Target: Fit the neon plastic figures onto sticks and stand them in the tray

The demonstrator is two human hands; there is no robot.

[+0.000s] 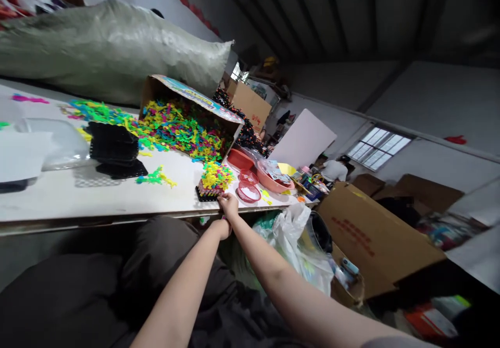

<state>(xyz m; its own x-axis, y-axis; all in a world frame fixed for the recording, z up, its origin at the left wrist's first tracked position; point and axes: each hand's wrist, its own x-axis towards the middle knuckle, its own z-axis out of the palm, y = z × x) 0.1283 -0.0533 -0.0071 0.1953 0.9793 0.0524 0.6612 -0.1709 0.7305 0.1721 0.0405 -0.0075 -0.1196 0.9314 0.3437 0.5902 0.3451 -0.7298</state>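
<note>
A small black base point(208, 197) stands by the table's front edge, crowded with pink, yellow and green plastic pieces point(217, 176) set close together. At its near right corner my right hand point(229, 205) has its fingers closed in a pinch; what they grip is too small to make out. Just below, at the table edge, my left hand point(223, 228) is curled shut under my right wrist. A tiny coloured bit shows by its fingertips, its kind unclear. A few loose green and yellow plastic figures point(156, 176) lie to the left.
An open carton point(187, 95) on its side spills bright plastic figures over the white table point(58, 202). Black plastic trays point(114, 142) are stacked left. Red baskets point(249, 194) and a pink basin point(274, 177) sit right. A plastic bag point(292, 233) hangs beside cartons point(371, 233); another person point(335, 170) is beyond.
</note>
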